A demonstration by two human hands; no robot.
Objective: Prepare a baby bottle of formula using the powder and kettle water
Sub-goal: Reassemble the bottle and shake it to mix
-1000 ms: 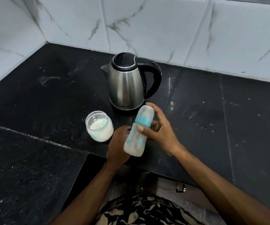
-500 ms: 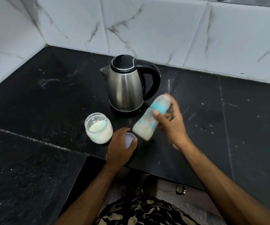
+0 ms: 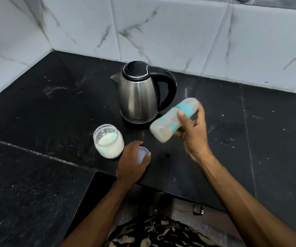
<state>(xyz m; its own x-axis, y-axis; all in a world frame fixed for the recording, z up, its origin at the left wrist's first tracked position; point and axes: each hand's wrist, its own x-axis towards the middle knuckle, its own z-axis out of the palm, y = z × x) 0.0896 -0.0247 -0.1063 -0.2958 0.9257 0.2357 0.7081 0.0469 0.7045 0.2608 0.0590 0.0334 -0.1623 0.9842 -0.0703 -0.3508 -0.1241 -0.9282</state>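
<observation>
1. Black desk, carrying everything.
2. Steel kettle upright mid-desk, lid closed.
3. Right hand just right of kettle, clasping tilted, blurred baby bottle above desk.
4. Left hand before kettle, gripping round white lid.
5. Open powder jar front-left of kettle.

White marble-veined wall tiles back a speckled black stone counter.
</observation>
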